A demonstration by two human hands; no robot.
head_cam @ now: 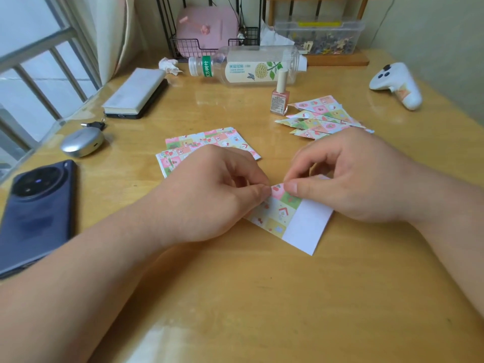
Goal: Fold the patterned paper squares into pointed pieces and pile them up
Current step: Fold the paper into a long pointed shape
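On the wooden table [235, 297], at centre, I see the left hand [209, 195] and right hand [353, 179] close together. Each pinches the top edge of a partly folded patterned sheet [301, 226] between thumb and forefinger; its white reverse shows. Behind the left hand lies a stack of unfolded squares [209, 141]. Behind the right hand lies a fanned pile of pointed pieces [322, 119], just beside a nail-polish bottle [280, 98].

Only my arms in shot, lol. My left forearm [91, 271] comes in from about 8 o'clock and my right forearm [450, 231] from 4 o'clock, both bare to the frame edge. My left hand [217, 189] and right hand [348, 179] are bare too; the right thumbnail [293, 187] is short and plain.
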